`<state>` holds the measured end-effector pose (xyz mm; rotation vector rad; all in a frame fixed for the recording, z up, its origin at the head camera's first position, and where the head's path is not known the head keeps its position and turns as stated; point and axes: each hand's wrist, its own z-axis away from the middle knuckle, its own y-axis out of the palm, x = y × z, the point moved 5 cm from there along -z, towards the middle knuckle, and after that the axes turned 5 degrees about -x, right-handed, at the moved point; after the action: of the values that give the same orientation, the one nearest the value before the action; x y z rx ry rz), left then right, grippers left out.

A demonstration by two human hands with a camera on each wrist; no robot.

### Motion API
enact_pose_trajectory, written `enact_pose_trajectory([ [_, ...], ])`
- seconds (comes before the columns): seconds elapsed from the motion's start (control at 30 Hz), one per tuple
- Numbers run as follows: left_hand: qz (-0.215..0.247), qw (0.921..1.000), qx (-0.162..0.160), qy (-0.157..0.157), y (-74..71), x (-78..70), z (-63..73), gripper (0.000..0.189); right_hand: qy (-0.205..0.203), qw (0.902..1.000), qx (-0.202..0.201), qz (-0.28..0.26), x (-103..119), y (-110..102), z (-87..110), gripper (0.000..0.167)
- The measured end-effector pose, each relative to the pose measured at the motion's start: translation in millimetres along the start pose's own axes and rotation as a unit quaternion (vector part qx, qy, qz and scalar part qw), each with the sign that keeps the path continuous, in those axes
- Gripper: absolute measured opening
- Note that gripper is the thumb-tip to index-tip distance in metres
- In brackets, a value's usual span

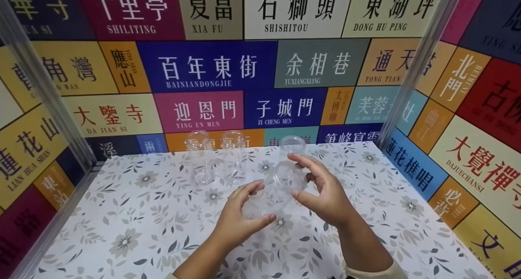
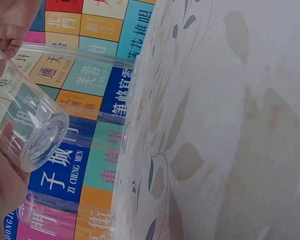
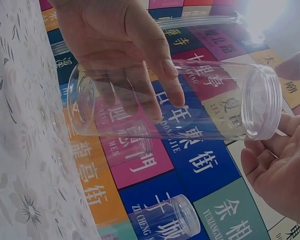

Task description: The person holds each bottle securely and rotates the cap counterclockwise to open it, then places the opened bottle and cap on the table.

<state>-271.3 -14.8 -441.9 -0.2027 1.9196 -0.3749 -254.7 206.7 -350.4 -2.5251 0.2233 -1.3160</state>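
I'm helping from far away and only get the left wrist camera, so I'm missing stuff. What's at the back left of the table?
Observer: Two clear jars stand upright there, side by side, in the head view.
Operator: Cool! I can see the bottom of the held jar. What's its other end like?
Observer: In the right wrist view, that is a ridged end, and it looks frosty.
Operator: And can you see any clothes?
Observer: Yes, pale sleeves show along the bottom edge of the head view.
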Motion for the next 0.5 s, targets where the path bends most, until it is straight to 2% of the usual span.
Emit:
enact_pose_trajectory([
  [0.23, -0.015, 0.9998, -0.008, 0.001, -1.5, 1.9, -1.2, 0.083, 0.03, 0.9979, -0.038, 0.042, -3.1, -6.4, -3.4, 0.076],
  [0.5, -0.027, 0.9996, -0.004, 0.001, -0.3, 1.9, -1.1, 0.082, 0.057, 0.9944, -0.039, 0.08, -7.8, -1.8, -3.7, 0.076],
])
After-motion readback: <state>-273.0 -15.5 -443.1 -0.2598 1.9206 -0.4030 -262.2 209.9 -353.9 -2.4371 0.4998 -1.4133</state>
